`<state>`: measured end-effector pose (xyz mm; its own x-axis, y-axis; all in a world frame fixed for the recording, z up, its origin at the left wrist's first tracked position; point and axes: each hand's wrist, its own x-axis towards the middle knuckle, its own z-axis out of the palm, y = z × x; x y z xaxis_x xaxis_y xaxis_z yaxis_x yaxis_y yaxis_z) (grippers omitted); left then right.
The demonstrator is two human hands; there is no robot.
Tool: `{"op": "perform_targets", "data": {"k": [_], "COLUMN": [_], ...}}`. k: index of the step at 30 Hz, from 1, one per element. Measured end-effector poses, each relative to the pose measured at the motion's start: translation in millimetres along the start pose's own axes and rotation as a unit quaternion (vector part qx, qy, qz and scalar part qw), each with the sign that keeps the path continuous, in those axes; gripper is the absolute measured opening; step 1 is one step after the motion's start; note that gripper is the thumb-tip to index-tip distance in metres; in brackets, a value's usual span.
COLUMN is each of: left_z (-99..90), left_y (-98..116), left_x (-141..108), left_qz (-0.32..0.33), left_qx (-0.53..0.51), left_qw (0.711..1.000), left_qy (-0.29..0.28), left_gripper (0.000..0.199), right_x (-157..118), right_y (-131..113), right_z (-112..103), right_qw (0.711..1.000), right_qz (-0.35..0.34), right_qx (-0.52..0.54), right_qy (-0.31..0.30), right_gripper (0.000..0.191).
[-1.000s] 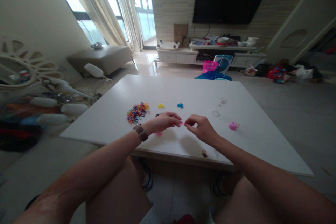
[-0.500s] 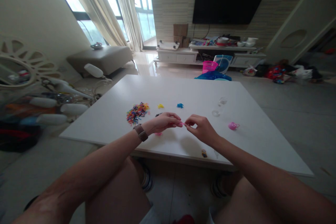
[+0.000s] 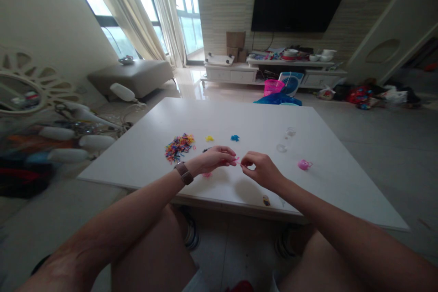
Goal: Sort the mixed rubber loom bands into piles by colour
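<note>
Above the white table (image 3: 260, 118), my left hand (image 3: 217, 158) is closed with its fingertips pinching a small pink rubber band (image 3: 237, 159). My right hand (image 3: 259, 167) pinches the other side of this band between thumb and forefinger, and a thin pink strand spans the gap. Left of my hands lies a heap of multicoloured rubber bands (image 3: 179, 147). Small groups of yellow bands (image 3: 209, 138) and blue bands (image 3: 235, 138) sit beyond them. Pink bands (image 3: 206, 174) lie beneath my left wrist. A few dark bands (image 3: 205, 149) are partly hidden behind my left hand.
On the right stand a pink round object (image 3: 303, 164) with a loop and two clear round pieces, one a clear ring (image 3: 281, 148). A small yellow and dark figure (image 3: 266, 200) lies near the front edge. A pink basket (image 3: 273, 86) stands beyond the table.
The pink band at my left fingertips shows a raised loop now, and the strand between my hands looks thinner. My right hand has shifted very slightly; the things on the table stay put.
</note>
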<state>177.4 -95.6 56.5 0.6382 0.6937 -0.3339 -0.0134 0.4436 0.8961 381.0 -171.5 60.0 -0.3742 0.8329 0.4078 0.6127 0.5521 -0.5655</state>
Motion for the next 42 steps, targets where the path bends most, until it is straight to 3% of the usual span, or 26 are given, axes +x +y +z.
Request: {"op": "perform_targets", "data": {"k": [6,11,17,21,24,27,32,36,42], "left_z": [-3.2,-9.1,-11.9,-14.2,-29.2,-56.8,-96.5,-105.7,-95.7], "left_y": [-1.7,-5.2,-11.2,-10.1,-5.2,-1.0,-2.5,-5.4,-0.5], "left_x": [2.2,7.2,15.0,14.8,14.0,13.2,8.7,5.2,0.1], "left_qz": [-0.005,-0.069,-0.092,-0.062,-0.032,-0.012,-0.056,-0.066,-0.039], "left_qx": [-0.032,-0.094,-0.126,-0.039,0.083,0.220,0.383,0.417,0.379], "left_qw": [0.999,0.993,0.987,0.997,0.996,0.975,0.922,0.907,0.924], "left_qy": [0.018,-0.001,0.028,0.013,-0.008,0.022,0.029,0.014,0.020], "left_gripper": [0.004,0.010,0.007,0.011,0.019,0.025,0.029,0.032,0.039], "right_x": [0.9,1.9,2.5,3.4,3.6,3.1,1.6,1.0,2.3], "right_y": [-1.4,-0.5,2.5,5.2,6.4,7.0,8.4,9.8,8.6], "right_z": [-2.2,-3.8,-1.8,-0.7,-0.9,-1.0,1.2,4.4,9.6], "right_qw": [1.000,0.999,0.999,0.999,0.999,0.999,0.999,0.998,0.998], "right_qz": [0.007,0.029,0.036,0.042,0.046,0.051,0.050,0.055,0.051], "right_qx": [0.006,0.011,0.009,0.004,-0.003,-0.007,-0.008,-0.010,-0.006], "right_qy": [0.009,0.027,0.028,0.021,0.016,0.008,-0.015,-0.033,-0.043], "right_gripper": [0.012,0.011,0.010,0.010,0.010,0.010,0.010,0.011,0.011]}}
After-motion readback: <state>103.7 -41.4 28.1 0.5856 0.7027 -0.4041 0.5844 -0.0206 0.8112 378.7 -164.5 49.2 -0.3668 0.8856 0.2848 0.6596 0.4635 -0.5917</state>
